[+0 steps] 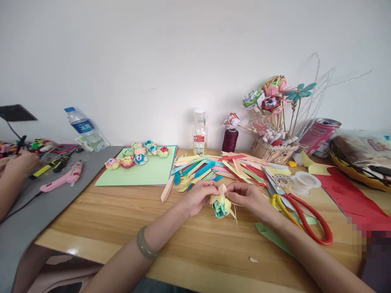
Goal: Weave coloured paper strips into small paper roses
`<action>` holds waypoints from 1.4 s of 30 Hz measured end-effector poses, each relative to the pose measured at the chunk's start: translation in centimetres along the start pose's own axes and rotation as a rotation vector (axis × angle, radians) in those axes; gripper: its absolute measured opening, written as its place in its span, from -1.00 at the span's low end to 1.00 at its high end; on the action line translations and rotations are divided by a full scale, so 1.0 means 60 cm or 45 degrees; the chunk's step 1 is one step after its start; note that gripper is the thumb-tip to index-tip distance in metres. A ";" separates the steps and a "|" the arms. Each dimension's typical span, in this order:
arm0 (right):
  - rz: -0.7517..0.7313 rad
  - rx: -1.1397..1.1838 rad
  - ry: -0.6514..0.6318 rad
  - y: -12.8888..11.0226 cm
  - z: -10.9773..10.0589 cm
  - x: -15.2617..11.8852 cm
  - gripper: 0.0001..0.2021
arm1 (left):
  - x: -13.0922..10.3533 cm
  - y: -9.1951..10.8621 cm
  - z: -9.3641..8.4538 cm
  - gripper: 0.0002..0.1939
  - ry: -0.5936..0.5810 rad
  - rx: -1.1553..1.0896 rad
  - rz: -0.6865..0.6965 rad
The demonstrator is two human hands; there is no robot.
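My left hand point(200, 197) and my right hand point(244, 195) meet over the wooden table, both closed on a small folded paper flower point(220, 206). The flower has a blue-green centre and yellow outer petals, and a peach paper piece point(222, 189) stands up at its top between my fingertips. Thin thread ends point(234, 215) hang from its right side. Just behind my hands lies a heap of coloured folded paper strips point(201, 169). Scissors with red and yellow handles point(311, 219) rest beside my right forearm, over green paper point(275, 238).
Finished paper flowers point(140, 159) sit on green sheets point(137, 177). Behind stand a glue bottle point(199, 136), a thread spool point(230, 140) and a flower basket point(273, 150). Clear thread spools point(305, 181) lie right. A pink glue gun point(62, 179) and a co-worker's hand point(21, 165) are left.
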State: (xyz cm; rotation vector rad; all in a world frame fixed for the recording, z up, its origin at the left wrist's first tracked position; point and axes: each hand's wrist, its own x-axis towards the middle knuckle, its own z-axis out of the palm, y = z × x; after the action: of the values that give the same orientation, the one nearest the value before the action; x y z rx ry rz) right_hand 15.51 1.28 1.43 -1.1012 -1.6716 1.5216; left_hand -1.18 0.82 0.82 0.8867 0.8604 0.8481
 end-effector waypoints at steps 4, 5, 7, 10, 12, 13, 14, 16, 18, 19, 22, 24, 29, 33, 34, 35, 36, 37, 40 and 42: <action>0.013 0.066 -0.045 -0.001 -0.004 -0.001 -0.71 | 0.000 0.002 0.000 -0.92 -0.064 -0.022 -0.020; 0.002 0.078 -0.054 0.000 -0.003 -0.001 -0.71 | 0.000 0.002 0.000 -0.93 -0.071 -0.027 -0.022; -0.028 0.090 -0.065 0.003 -0.002 -0.001 -0.72 | 0.001 0.001 0.000 -0.94 -0.073 -0.034 -0.019; -0.062 0.126 -0.067 0.006 0.000 -0.002 -0.74 | 0.001 0.000 0.001 -0.95 -0.062 -0.031 -0.008; -0.046 0.143 -0.071 0.004 0.001 -0.002 -0.74 | -0.001 0.002 0.002 -0.95 -0.063 -0.017 -0.005; -0.026 0.142 -0.075 0.002 0.001 -0.002 -0.74 | -0.002 0.002 0.003 -0.95 -0.066 -0.006 -0.004; -0.004 0.138 -0.080 0.000 0.002 -0.002 -0.74 | -0.004 0.003 0.004 -0.95 -0.066 0.006 -0.004; 0.027 0.131 -0.101 -0.003 0.003 -0.001 -0.73 | -0.005 0.004 0.006 -0.94 -0.057 0.027 -0.007; 0.020 0.130 -0.120 -0.003 0.003 0.000 -0.71 | -0.005 0.004 0.006 -0.92 -0.039 0.034 -0.015; 0.008 0.126 -0.119 -0.001 0.003 0.000 -0.70 | -0.005 0.003 0.006 -0.92 -0.033 0.032 -0.018; -0.020 0.101 -0.079 0.005 0.003 0.001 -0.67 | -0.002 0.000 0.004 -0.91 -0.033 0.016 -0.019; -0.025 0.073 -0.051 0.007 0.004 0.001 -0.66 | -0.001 -0.003 0.001 -0.89 -0.031 0.014 -0.021; -0.049 0.010 0.006 0.004 0.008 0.000 -0.67 | 0.000 -0.007 -0.002 -0.83 -0.007 0.031 -0.015; -0.060 -0.009 0.011 0.004 0.008 0.000 -0.69 | -0.001 -0.007 0.001 -0.82 -0.001 0.042 0.007; -0.067 -0.008 0.014 0.005 0.008 0.000 -0.70 | -0.001 -0.007 0.001 -0.82 -0.001 0.047 0.013; -0.074 -0.007 0.016 0.005 0.008 0.000 -0.70 | -0.001 -0.007 0.002 -0.81 0.000 0.054 0.021; -0.079 -0.007 0.019 0.006 0.009 0.000 -0.70 | -0.001 -0.007 0.002 -0.81 0.002 0.061 0.028; -0.083 -0.008 0.023 0.006 0.009 0.000 -0.69 | -0.001 -0.007 0.002 -0.80 0.006 0.069 0.034; -0.089 -0.017 0.036 0.005 0.011 0.000 -0.68 | -0.001 -0.008 0.002 -0.78 0.018 0.090 0.044; -0.090 -0.006 0.042 0.003 0.011 0.000 -0.68 | -0.002 -0.007 0.003 -0.77 0.031 0.099 0.029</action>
State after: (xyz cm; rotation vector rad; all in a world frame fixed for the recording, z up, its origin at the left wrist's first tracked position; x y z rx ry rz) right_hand 14.95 0.94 1.17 -1.0531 -1.6752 1.4483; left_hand -0.96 0.52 0.51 0.9575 0.9109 0.8507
